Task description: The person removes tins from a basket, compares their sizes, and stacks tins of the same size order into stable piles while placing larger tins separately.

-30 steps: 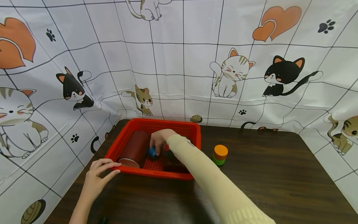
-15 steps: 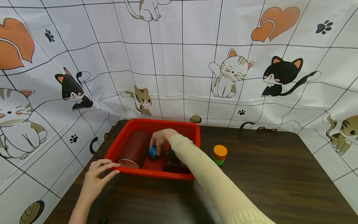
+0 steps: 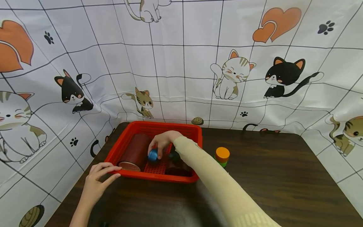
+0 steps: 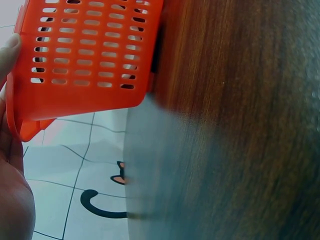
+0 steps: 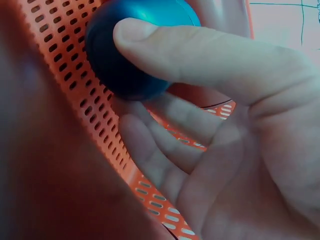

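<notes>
My right hand (image 3: 162,142) reaches into the red plastic basket (image 3: 158,177) and holds a shiny round blue object (image 3: 152,155) low inside it. In the right wrist view, the thumb (image 5: 165,47) presses the side of this blue object (image 5: 145,10), with fingers curled beneath it. A dark face shows on one end; its exact kind is unclear. My left hand (image 3: 95,186) grips the basket's near left corner, fingers over the rim and thumb at the outer wall (image 4: 85,95). Beside the blue object lies a large dark red cylinder (image 3: 136,148).
A dark brown item (image 3: 177,170) and a dark green item (image 3: 174,155), partly under the right forearm, also lie in the basket. An orange-topped, green-based round item (image 3: 222,155) stands on the dark wooden table (image 3: 269,173). A cat-print sheet (image 3: 198,63) hangs behind.
The blue object has turned slightly in my right hand and shifted a little left, showing more of its side. My left hand keeps its place on the basket corner.
</notes>
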A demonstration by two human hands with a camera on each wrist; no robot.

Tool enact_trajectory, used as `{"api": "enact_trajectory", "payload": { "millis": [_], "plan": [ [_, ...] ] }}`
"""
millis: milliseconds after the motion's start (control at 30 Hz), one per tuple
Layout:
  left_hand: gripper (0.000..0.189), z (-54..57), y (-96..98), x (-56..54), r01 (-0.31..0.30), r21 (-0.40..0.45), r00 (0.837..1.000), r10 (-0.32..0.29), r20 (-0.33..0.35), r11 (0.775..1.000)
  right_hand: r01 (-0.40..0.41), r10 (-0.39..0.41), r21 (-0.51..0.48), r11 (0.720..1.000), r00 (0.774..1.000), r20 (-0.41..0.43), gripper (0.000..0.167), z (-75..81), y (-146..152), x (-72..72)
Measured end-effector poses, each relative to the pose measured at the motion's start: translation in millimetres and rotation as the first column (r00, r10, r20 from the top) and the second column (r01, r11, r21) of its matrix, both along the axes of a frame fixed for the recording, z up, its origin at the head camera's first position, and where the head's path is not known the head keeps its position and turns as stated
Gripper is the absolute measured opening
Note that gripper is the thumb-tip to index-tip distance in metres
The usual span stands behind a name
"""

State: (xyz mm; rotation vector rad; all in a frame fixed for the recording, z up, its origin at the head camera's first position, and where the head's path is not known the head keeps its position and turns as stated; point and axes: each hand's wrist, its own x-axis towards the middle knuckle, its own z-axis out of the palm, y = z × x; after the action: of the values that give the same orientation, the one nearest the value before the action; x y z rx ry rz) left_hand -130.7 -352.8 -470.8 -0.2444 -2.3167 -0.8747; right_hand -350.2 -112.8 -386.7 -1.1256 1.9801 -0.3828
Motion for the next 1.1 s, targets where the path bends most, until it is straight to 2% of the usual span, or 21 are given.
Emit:
{"api": "enact_trajectory", "payload": {
  "millis": [200,433,500,800,1100],
  "plan": [
    [0.04,-1.6,-0.6,-0.9,0.004,0.005,1.0,-0.004,-0.004,1.0,-0.052,0.052,-0.029,0.998,0.998,-0.022,0.047,0.8,1,0.3],
    [0.039,-0.5,0.2,-1.4,-0.002,0.01,1.0,0.002,0.004,1.0,0.035,-0.023,-0.096,0.995,0.993,0.119,0.047,3.1,6,4.3],
    [0.039,-0.2,0.7,-1.1,-0.004,0.015,1.0,0.004,0.006,1.0,0.057,-0.042,-0.111,0.992,0.99,0.131,0.046,4.3,8,5.5],
    [0.039,1.6,1.6,0.2,-0.006,0.026,1.0,0.006,0.012,1.0,0.09,-0.064,-0.19,0.978,0.989,0.135,0.043,13.1,23,7.1],
    [0.039,2.6,3.4,0.3,-0.002,0.029,1.0,0.002,0.011,1.0,0.097,-0.068,-0.281,0.955,0.991,0.111,0.037,14.4,30,6.5]
  ]
}}
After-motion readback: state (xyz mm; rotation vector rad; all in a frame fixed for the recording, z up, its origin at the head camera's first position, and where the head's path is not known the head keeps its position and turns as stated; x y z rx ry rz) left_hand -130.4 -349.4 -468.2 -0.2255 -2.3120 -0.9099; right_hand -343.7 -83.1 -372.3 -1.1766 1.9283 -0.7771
